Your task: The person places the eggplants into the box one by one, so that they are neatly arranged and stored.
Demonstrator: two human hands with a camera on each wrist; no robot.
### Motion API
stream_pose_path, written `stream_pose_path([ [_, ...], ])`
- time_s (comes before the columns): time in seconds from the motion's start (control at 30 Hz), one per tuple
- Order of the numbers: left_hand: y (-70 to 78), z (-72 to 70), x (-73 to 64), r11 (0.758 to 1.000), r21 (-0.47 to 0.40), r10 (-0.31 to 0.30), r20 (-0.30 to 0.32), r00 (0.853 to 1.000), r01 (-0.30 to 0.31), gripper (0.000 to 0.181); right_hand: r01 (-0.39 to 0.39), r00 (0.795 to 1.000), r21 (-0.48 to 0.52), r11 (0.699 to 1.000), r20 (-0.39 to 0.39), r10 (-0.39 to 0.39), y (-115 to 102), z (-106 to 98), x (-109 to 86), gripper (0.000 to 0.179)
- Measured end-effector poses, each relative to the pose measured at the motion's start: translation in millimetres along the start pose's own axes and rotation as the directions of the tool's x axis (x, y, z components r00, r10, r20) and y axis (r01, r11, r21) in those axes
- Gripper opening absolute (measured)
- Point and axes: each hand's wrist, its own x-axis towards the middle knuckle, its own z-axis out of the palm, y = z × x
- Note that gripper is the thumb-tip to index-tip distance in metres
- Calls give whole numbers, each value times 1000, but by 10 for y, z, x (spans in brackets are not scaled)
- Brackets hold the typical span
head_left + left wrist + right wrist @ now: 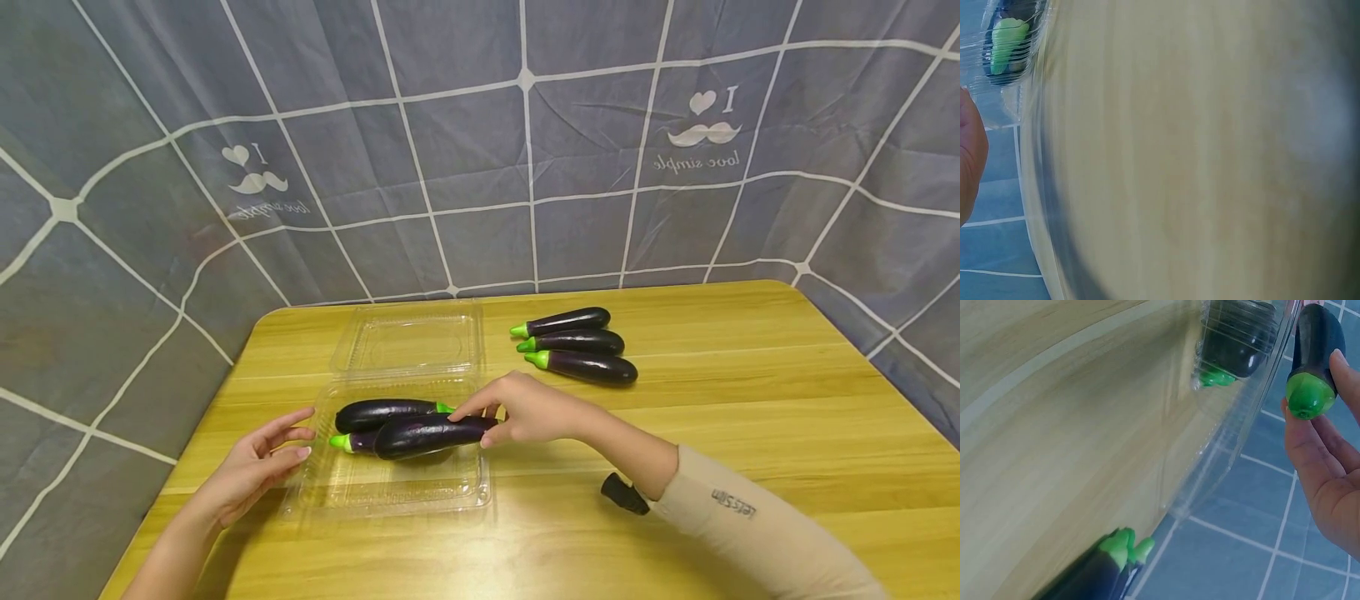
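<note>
By its stem end, my right hand (531, 408) grips a dark purple eggplant (423, 437), thumb on the near side and fingers over the top. This eggplant slants over the clear plastic container (390, 497), its fat end pointing left. Its green cap (1310, 397) shows between thumb and fingers in the right wrist view. Below and behind it in the container lie two more eggplants, one with its stem to the right (375, 411), the other with its stem to the left (342, 442). My left hand (251, 468) is at the container's left edge, fingers loosely extended, holding nothing.
The container's clear lid (408, 337) lies folded back behind it. Right of the lid, three eggplants (581, 342) lie side by side on the wooden table (720, 375), stems to the left. A grey checked curtain (480, 167) hangs behind the table.
</note>
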Motion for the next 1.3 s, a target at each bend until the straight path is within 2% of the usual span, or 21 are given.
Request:
stream_pose_path([
  [0.23,-11,-2,2,1000,-4,3,1,1000,-3,48,-7,1000,-28,1000,25,8,-43,20,69,38],
  [0.63,-10,0,10,1000,12,-20,-10,1000,20,48,40,997,-66,997,69,-36,-71,65,199,37],
  [0.97,-20,-9,14,1000,9,-2,-7,1000,2,48,43,997,-126,991,76,-34,-119,160,335,34],
  [1.3,-21,-13,13,1000,-18,15,7,1000,-14,49,25,997,-127,992,77,-15,-181,266,425,31],
])
